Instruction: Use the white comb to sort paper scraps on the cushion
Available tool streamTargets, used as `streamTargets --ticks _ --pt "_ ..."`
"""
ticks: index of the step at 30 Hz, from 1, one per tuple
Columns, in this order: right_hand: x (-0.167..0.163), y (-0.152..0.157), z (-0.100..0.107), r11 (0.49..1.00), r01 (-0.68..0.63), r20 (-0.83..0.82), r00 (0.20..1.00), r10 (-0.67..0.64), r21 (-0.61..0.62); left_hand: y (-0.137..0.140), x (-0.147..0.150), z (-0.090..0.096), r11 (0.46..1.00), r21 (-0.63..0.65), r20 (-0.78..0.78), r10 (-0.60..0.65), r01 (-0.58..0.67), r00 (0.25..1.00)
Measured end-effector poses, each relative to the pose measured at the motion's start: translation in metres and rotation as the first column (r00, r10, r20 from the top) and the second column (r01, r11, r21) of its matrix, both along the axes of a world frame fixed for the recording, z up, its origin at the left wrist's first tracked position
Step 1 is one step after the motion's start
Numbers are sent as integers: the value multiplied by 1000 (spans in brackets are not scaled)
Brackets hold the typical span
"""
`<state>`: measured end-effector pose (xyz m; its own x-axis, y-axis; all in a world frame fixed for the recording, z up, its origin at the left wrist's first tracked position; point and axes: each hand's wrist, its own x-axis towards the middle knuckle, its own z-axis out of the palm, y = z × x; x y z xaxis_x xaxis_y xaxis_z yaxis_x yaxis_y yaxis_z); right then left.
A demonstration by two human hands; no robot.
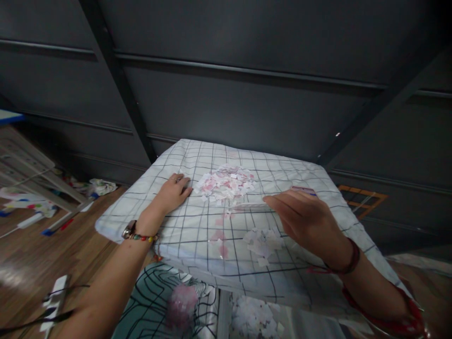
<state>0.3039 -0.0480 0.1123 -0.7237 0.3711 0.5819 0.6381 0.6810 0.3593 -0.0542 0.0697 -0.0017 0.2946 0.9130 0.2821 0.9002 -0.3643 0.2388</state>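
A heap of small white and pink paper scraps (pixel 228 182) lies on a white checked cloth (pixel 289 174). My left hand (pixel 173 194) rests palm down on the cloth just left of the heap, its fingers loosely spread and holding nothing. In my right hand (pixel 304 217) is a thin, pale, flat tool (pixel 249 206), blurred, whose tip reaches the near edge of the heap. A smaller pile of white scraps (pixel 264 242) sits nearer me, below that hand. Pink scraps (pixel 219 242) are scattered to its left.
Beyond my right hand lies a flat, dark-edged object (pixel 304 190), partly hidden. Below the near edge are a pink bundle (pixel 181 301) and a container of white scraps (pixel 252 318). A dark panelled wall (pixel 229 108) stands behind. On the left floor lies a power strip (pixel 56 301).
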Motion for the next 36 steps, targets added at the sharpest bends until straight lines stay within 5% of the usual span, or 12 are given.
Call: streamTargets --ticks 14,36 --pt "0 -18 4 992 -127 -24 992 127 -26 2 -2 -3 1000 10 -3 -26 26 1000" --pt "24 -33 9 995 -85 2 996 85 -52 0 0 1 1000 -16 17 -4 4 1000"
